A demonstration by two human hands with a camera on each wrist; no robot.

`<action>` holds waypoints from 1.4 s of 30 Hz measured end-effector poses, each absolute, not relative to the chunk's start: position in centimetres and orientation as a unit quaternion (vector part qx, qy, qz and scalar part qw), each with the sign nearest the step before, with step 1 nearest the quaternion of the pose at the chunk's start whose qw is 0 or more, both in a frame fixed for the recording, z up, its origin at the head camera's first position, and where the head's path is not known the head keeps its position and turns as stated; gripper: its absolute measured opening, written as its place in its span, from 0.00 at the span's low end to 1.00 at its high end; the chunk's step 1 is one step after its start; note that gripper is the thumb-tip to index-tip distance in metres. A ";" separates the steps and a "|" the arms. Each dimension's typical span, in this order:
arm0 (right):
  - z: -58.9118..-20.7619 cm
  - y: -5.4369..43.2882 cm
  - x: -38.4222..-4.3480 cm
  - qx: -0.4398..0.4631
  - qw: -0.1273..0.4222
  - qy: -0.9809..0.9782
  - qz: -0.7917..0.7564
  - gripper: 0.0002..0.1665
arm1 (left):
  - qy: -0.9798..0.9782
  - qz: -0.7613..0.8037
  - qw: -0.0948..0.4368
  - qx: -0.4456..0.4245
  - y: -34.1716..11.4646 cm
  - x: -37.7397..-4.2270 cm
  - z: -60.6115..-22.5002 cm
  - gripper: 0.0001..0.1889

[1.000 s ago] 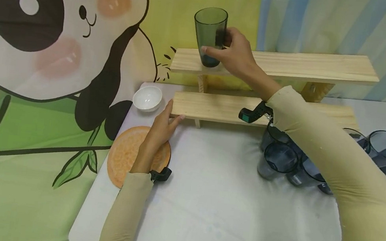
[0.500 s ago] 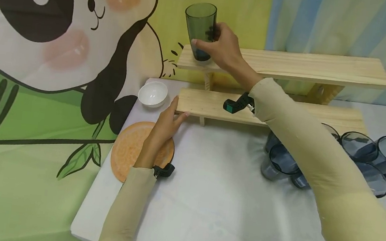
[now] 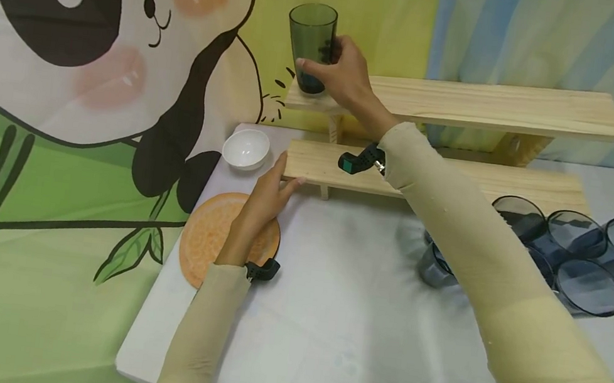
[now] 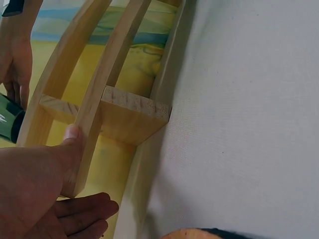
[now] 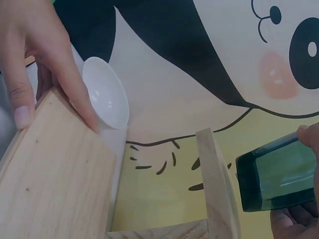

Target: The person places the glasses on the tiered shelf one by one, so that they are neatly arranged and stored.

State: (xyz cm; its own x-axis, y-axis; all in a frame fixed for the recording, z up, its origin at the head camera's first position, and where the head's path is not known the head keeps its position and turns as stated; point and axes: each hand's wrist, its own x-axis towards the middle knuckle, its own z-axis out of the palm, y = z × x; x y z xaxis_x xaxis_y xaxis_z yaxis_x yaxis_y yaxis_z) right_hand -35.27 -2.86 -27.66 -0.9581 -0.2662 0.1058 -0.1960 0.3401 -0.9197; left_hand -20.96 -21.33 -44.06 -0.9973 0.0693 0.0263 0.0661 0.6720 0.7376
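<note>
A tinted green drinking glass point(image 3: 312, 31) stands upright at the left end of the upper wooden board point(image 3: 493, 108). My right hand point(image 3: 345, 76) grips it from the right side, thumb across the front. In the right wrist view the base of the glass point(image 5: 276, 174) is close over the board's edge. My left hand point(image 3: 263, 202) rests on the left end of the lower board point(image 3: 321, 165), with the thumb at the front edge. Its other fingers point(image 4: 87, 214) stretch out straight past the board's end in the left wrist view.
Several bluish glasses point(image 3: 592, 287) stand at the right, partly hidden by my right sleeve. A white bowl point(image 3: 246, 148) sits left of the shelf. A round orange disc point(image 3: 205, 237) lies under my left forearm on the white table point(image 3: 337, 321).
My right hand has carried the green glass a little left along the upper board to its left end. The left hand stays on the lower board, and the head view has shifted slightly.
</note>
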 end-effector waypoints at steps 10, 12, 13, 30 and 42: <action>-28.5 -2.9 -35.2 -0.155 0.031 0.818 -0.553 0.51 | 0.918 0.396 0.006 0.038 -20.8 -20.8 -43.9 0.48; -28.7 -2.9 -35.2 -0.162 0.026 0.817 -0.553 0.50 | 0.917 0.397 0.003 0.040 -20.8 -20.8 -43.9 0.48; -28.7 -2.9 -35.2 -0.165 0.023 0.817 -0.552 0.50 | 0.917 0.397 0.003 0.041 -20.7 -20.9 -43.9 0.48; -25.6 0.0 -34.2 -0.196 0.049 0.872 -0.445 0.68 | 0.919 0.392 0.014 0.029 -21.2 -20.7 -44.2 0.48; -23.3 10.6 -30.8 -0.235 0.008 0.881 -0.410 0.56 | 0.918 0.396 0.017 0.022 -21.4 -20.7 -43.8 0.49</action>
State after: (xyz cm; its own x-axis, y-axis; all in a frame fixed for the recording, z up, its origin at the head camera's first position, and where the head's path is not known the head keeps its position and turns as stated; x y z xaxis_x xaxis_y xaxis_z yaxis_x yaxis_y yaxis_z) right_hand -30.84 10.60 -23.31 -0.8892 -0.4208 0.1796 -0.4084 0.5531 -0.7261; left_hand -20.73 -21.43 -43.82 -0.9984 0.0545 -0.0127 0.0281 0.6851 0.7279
